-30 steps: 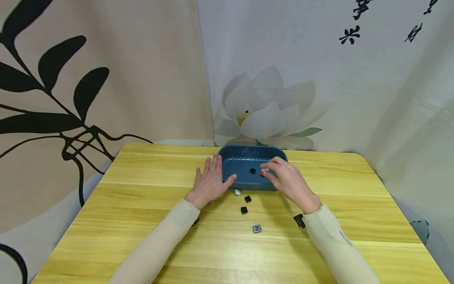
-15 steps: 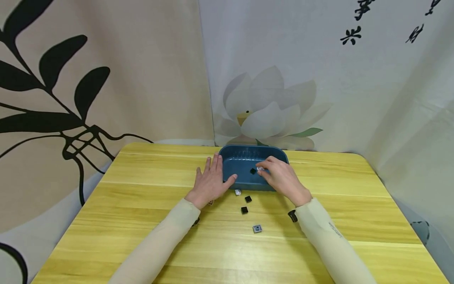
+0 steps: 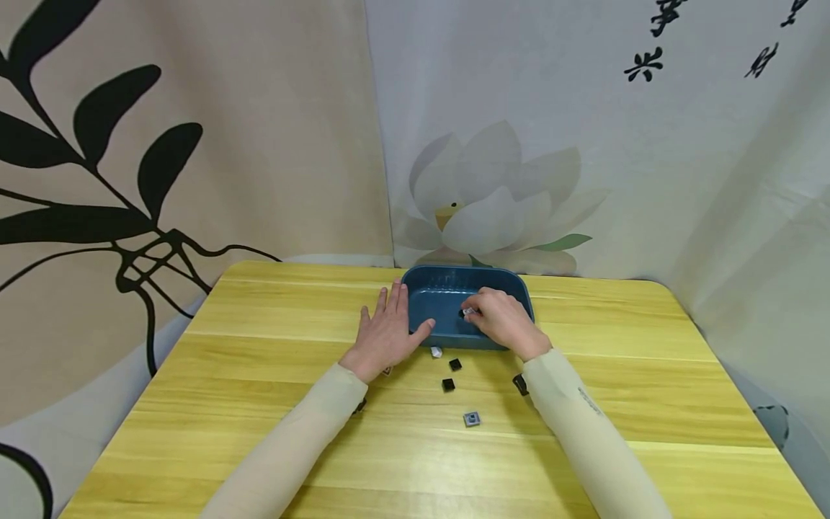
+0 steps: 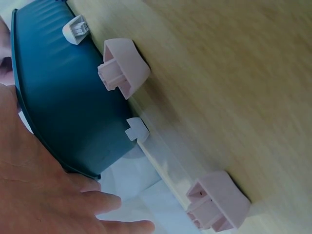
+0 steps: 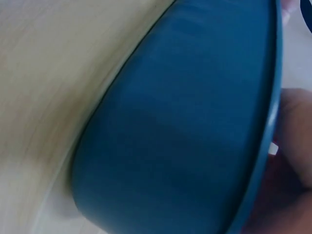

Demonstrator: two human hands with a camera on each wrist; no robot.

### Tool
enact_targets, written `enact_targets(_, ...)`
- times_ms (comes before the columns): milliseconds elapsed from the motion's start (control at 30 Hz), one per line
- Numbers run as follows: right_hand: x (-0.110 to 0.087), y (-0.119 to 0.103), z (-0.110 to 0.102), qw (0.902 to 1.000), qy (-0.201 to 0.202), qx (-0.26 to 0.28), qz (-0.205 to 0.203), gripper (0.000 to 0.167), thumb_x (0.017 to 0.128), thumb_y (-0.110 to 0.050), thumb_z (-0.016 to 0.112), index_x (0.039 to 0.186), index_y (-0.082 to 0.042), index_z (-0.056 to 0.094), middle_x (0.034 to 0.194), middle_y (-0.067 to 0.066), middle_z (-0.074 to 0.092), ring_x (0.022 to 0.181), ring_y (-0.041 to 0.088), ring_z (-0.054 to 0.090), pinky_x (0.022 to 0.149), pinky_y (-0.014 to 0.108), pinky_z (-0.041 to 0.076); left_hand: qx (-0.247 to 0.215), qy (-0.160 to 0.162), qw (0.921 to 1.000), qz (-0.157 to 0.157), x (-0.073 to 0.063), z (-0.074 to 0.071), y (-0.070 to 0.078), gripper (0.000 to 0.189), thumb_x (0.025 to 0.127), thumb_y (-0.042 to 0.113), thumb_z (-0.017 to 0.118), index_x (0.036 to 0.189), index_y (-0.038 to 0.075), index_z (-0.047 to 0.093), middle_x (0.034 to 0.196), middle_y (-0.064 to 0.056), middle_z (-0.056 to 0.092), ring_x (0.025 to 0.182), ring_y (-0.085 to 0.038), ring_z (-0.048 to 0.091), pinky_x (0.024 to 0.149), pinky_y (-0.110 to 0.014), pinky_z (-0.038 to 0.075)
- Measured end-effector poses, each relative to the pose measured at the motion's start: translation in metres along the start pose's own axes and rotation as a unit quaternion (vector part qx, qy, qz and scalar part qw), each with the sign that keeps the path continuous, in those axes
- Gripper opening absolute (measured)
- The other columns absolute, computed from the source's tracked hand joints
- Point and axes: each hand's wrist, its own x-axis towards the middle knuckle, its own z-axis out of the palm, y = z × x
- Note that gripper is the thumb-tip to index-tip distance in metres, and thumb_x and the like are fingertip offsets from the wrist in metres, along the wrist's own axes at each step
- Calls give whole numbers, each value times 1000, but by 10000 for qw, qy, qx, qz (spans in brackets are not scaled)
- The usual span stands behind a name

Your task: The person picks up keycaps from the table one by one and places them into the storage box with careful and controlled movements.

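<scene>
Grey keycap (image 3: 472, 419) nearest on the counter (image 3: 551, 461); two black keycaps (image 3: 448, 385) beyond it, then a white keycap (image 3: 436, 352) just beside the near wall of the blue dish (image 3: 463, 343). Left hand (image 3: 384, 339): fingers straight, spread, gripping nothing, at dish's left end. Right hand (image 3: 506, 321): fingers pinching a small whitish piece (image 3: 468, 311) inside dish, partly hidden. Behind: printed cloth (image 3: 324, 144).

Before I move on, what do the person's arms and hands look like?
The left hand and right hand are ungloved. The left sleeve and right sleeve are long and pale cream; the right bears a small dark marking. A black fitting shows at the right cuff, a black sliver at the left.
</scene>
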Motion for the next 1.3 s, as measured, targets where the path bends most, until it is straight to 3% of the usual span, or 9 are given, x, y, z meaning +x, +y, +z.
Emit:
enact_targets(400,12,0,5,9980,-466,-114,409,20,98,-17,74,116,-10,80,112,7,76,97,24,72,83,41,59,23,-41,10000,-14,0,0,-1,101,100,76,33,166,4,8,174,-10,-1,159,-36,5,118,-70,17)
enact_targets(967,16,3,4,9967,-715,-274,255,21,97,-17,75,116,-9,79,111,8,76,93,23,71,82,41,58,-99,-52,9999,-28,-1,0,1,100,100,74,36,166,4,8,174,-11,0,159,-36,6,119,-70,16)
enact_targets(1133,11,5,0,9976,-539,-263,343,26,98,-23,75,121,-10,78,106,7,75,90,22,70,79,40,58,-109,-54,9999,9,0,1,2,100,101,74,36,166,3,8,174,-11,0,159,-36,6,118,-71,17)
enact_targets(1300,2,4,-6,9990,68,-316,319,24,99,-25,73,118,-11,79,103,5,73,87,21,68,75,40,57,-59,2,10000,26,0,1,-1,100,100,73,37,166,3,9,174,-13,2,158,-37,8,118,-71,18)
